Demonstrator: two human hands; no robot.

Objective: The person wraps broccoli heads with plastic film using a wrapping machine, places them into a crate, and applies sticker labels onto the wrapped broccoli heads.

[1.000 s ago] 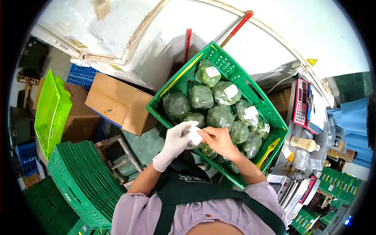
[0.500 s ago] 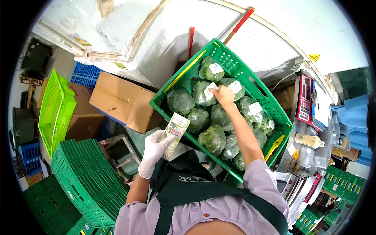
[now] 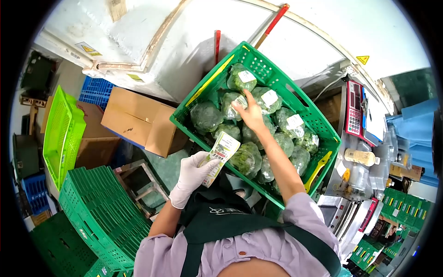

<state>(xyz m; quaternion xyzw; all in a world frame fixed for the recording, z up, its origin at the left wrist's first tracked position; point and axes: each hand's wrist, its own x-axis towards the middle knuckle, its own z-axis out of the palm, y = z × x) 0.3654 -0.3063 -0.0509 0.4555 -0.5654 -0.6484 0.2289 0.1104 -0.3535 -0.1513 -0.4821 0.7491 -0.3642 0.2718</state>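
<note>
Label sheet (image 3: 224,150) gripped in gloved left hand (image 3: 193,172); bare right hand (image 3: 252,116), fingers spread, touches sticker (image 3: 240,100) on bagged green vegetable (image 3: 227,106) beneath.

Gloved left grip (image 3: 191,175) pinches while bare right grip (image 3: 252,115) extends forward

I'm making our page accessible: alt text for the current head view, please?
A person's bare right hand touches the label on a plastic-wrapped green vegetable in a green crate of similar bundles, while the white-gloved left hand holds printed labels. Stacked green crates stand at the picture's left, a red-trimmed keypad device at its right.
</note>
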